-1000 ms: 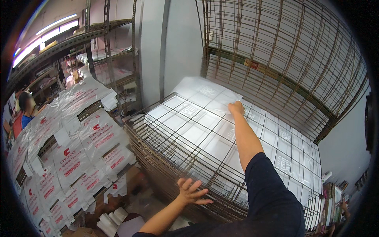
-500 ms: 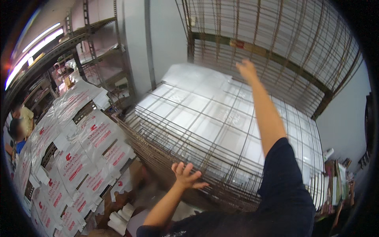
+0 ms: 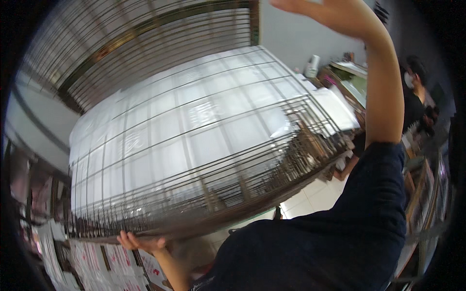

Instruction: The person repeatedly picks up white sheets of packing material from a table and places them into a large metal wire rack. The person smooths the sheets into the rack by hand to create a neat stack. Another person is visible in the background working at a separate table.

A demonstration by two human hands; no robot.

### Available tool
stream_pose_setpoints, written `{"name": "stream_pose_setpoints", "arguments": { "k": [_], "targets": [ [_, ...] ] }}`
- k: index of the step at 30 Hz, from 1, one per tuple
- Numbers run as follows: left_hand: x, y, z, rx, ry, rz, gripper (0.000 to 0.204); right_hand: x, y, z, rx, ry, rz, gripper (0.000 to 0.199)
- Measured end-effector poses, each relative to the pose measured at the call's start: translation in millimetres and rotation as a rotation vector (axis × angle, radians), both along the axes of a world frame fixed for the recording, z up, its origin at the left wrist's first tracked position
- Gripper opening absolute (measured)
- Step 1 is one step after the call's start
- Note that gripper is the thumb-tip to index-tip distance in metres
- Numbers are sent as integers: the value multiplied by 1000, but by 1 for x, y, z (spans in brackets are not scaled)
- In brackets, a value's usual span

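Observation:
A tall stack of wire drying racks (image 3: 204, 160) with white sheets (image 3: 194, 121) under the top grid fills the middle of the view. My left hand (image 3: 138, 241) is curled on the stack's near lower edge at the bottom left. My right hand (image 3: 335, 14) is raised high at the top, fingers apart and flat, holding nothing, with the dark sleeve (image 3: 340, 228) below it. Behind the stack, a hinged wire rack (image 3: 145, 43) stands tilted up.
A person in dark clothes with a face mask (image 3: 412, 82) stands at the right beside tables with papers (image 3: 349, 72). White and red printed packs (image 3: 97, 264) lie at the lower left. Pale floor tiles (image 3: 310, 199) show under the stack.
My head has swung left and tilted, so the stack now sits diagonally. My right hand has lifted off the top sheets into the air. My left hand stays at the stack's near edge.

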State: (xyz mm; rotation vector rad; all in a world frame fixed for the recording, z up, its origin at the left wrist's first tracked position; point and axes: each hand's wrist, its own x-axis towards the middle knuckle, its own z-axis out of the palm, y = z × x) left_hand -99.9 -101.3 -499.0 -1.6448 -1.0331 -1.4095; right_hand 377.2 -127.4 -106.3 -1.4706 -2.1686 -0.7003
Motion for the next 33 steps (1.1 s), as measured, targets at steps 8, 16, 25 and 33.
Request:
{"name": "stream_pose_setpoints", "arguments": {
  "k": [8,16,25,33],
  "targets": [
    [75,-19,40,-60,-357,-121,68,224,-170,-210,517,1150,26,43],
    [223,-55,89,-43,172,-284,69,334,-213,-622,508,2445,-1009,15],
    [275,-71,74,-320,139,-59,72,393,-166,-632,377,2421,-556,36],
    [285,-65,72,-291,81,-29,79,459,-83,-626,1021,2783,241,90]
  ]
}}
